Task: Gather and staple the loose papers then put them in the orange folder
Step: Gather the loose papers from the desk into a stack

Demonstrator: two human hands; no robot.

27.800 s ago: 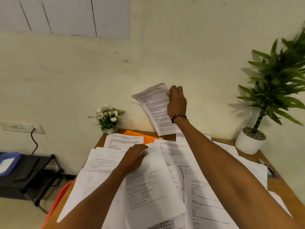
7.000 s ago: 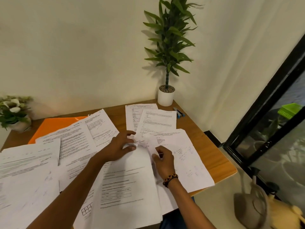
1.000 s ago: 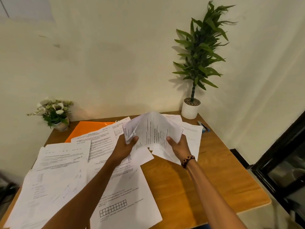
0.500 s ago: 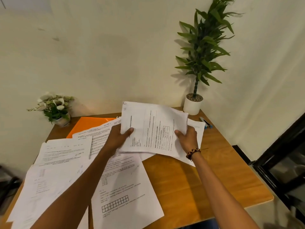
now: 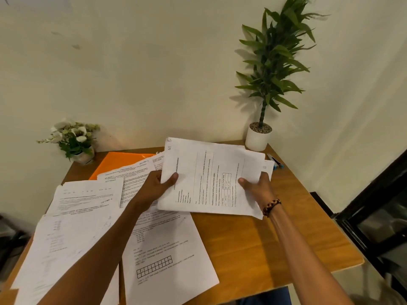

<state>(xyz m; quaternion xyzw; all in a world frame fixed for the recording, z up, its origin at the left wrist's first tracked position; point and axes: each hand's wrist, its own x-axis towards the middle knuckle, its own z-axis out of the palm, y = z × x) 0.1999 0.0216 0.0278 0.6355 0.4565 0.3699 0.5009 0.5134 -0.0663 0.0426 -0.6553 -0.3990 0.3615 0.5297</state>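
Flattened now, the stack (image 5: 211, 179) sits gripped by both hands (image 5: 256, 187).

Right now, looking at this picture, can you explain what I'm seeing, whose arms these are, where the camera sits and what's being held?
There is no robot here. A camera worn on a person's head looks down at their own arms. The left hand and right hand each grip one side of a stack of printed papers, held above a wooden table. More loose sheets lie spread on the table's left part, partly covering an orange folder. A small flower pot and a tall potted plant stand at the back corners.
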